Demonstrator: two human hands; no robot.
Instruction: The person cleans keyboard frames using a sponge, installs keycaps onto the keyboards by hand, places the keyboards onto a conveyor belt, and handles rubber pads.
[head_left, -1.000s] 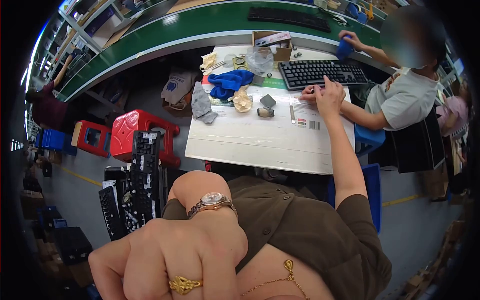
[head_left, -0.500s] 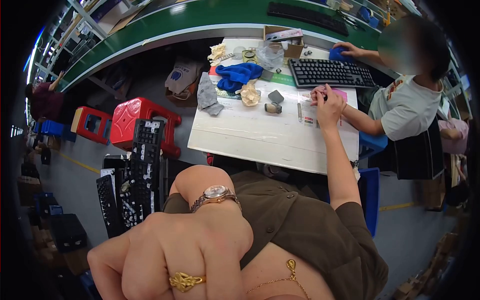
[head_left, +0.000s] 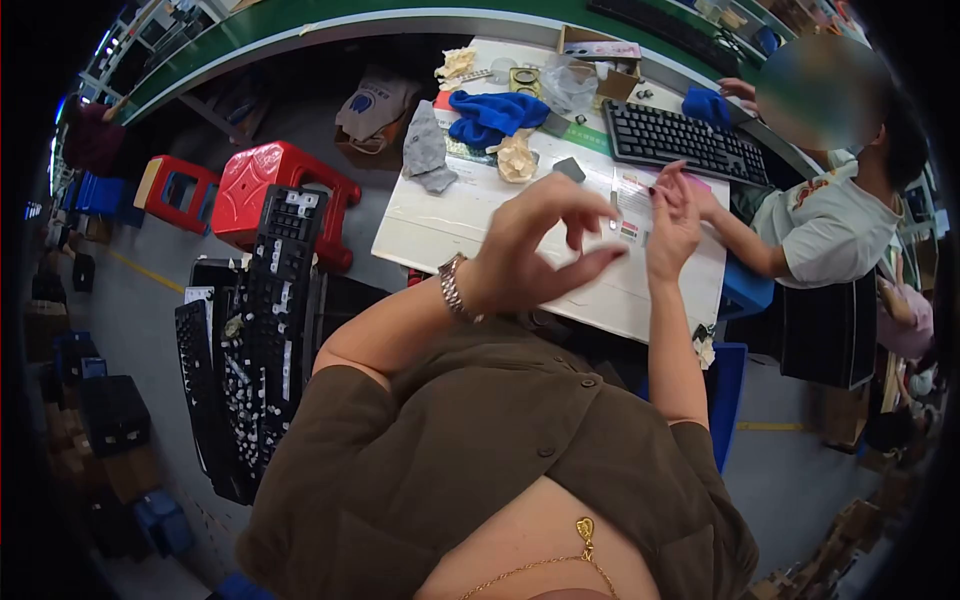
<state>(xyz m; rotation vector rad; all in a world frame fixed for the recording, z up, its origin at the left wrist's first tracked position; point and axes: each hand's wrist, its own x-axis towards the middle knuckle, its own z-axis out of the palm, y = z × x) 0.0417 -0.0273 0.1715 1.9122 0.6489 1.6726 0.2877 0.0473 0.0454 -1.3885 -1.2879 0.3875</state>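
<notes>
My left hand (head_left: 545, 240), a metal watch on its wrist, is raised over the near part of the white table (head_left: 410, 235). Its fingers are curved and stand apart from the thumb, with nothing visible between them. My right hand (head_left: 675, 230) is up over the table's right side, in front of a pink sheet (head_left: 717, 190); its fingers are loosely bent and partly spread, and I see no object in them. Beyond it lies a black keyboard (head_left: 685, 140). A dark grey square piece (head_left: 569, 168) rests just past my left hand.
A blue cloth (head_left: 490, 117), crumpled paper (head_left: 516, 158) and grey cloth (head_left: 425, 148) lie on the table. A co-worker (head_left: 825, 220) sits at the right, one arm near my right hand. Left are a red stool (head_left: 265, 190) and stacked keyboards (head_left: 275, 300).
My left hand has swung from close to the camera out over the table, its fingers parting. My right hand has lifted slightly, and its fingers have loosened. The view has shifted.
</notes>
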